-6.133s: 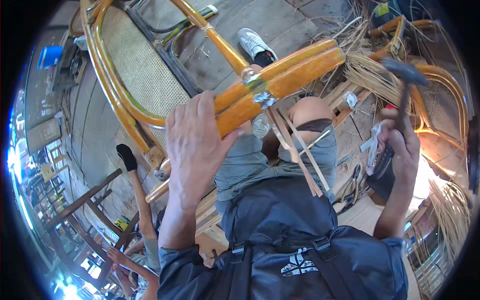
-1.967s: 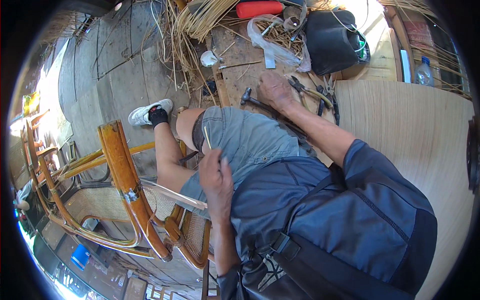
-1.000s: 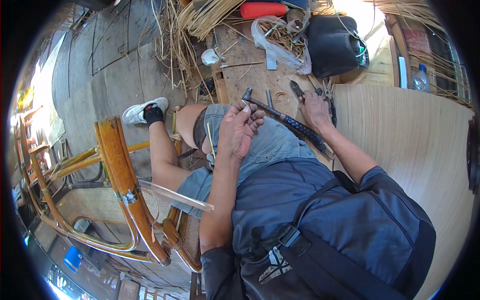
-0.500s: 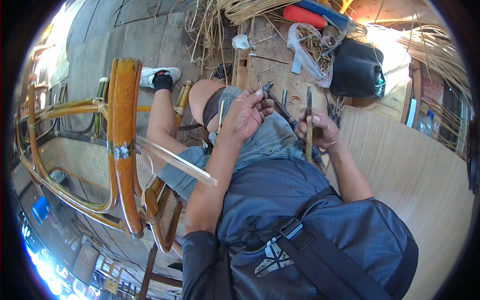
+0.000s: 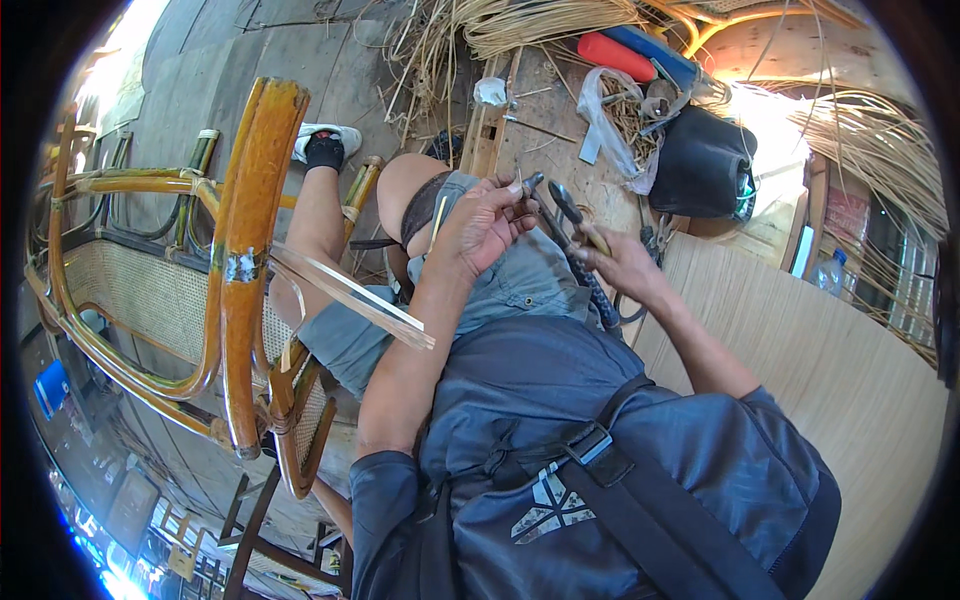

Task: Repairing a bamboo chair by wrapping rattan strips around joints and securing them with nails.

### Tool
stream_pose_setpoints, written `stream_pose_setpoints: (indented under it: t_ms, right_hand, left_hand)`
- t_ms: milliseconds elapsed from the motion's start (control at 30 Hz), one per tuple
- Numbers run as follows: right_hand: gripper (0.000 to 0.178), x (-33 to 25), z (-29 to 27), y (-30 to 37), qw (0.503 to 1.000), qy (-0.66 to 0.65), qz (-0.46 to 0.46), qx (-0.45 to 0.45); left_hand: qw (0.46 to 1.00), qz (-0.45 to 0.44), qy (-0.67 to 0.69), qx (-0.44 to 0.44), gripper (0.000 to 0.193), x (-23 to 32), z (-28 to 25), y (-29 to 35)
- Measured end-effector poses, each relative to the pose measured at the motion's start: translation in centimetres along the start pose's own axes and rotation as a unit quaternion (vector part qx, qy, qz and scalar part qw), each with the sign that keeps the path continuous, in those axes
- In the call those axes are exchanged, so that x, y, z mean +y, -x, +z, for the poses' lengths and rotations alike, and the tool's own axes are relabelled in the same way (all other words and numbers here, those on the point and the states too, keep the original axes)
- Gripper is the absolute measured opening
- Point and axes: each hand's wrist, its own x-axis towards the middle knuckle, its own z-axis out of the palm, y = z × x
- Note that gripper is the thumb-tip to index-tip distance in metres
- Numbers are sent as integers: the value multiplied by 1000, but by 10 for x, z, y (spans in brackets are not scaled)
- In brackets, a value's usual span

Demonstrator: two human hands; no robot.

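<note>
Gripping the pliers [image 5: 566, 205] by a yellowish handle, my right hand [image 5: 628, 266] is wrapped around them near my thigh. My left hand [image 5: 487, 228] has thumb and fingertips pinched together on a thin sliver [image 5: 520, 176], too small for me to identify, just beside the pliers' dark end. Close below both hands lies the hammer [image 5: 603, 302], partly hidden. On my left I see the orange rattan chair [image 5: 262, 175], pale split strips [image 5: 350, 295] jutting from its frame towards my left forearm; whether they touch it, I can't tell. Farther out, the desk [image 5: 548, 158] carries a black pouch [image 5: 703, 160] and a plastic bag [image 5: 612, 122] of scraps.
</note>
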Motion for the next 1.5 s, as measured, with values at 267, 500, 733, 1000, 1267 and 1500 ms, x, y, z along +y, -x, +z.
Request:
stream_pose_setpoints:
  t_ms: [267, 500, 733, 1000, 1267, 1500]
  right_hand:
    - [41, -11, -26, -19, 974, 201, -106, 4]
    - [37, -16, -18, -22, 968, 199, -148, 27]
    - [43, -22, -14, -33, 968, 207, -135, 37]
    - [39, -49, 18, -99, 982, 139, -126, 22]
    - [39, -67, 52, -140, 984, 89, -146, -43]
    - [51, -68, 45, -132, 990, 30, -120, -61]
  left_hand:
    - [998, -6, -58, 5, 21, 0, 8, 1]
    - [997, -5, -77, 2, 22, -3, 4, -5]
    - [986, 92, -129, 43, 23, 3, 15, 6]
    - [896, 277, -319, 133, 27, 57, 4, 0]
    - [814, 279, -458, 223, 35, 92, -43, -7]
    - [688, 314, -584, 296, 22, 78, -26, -9]
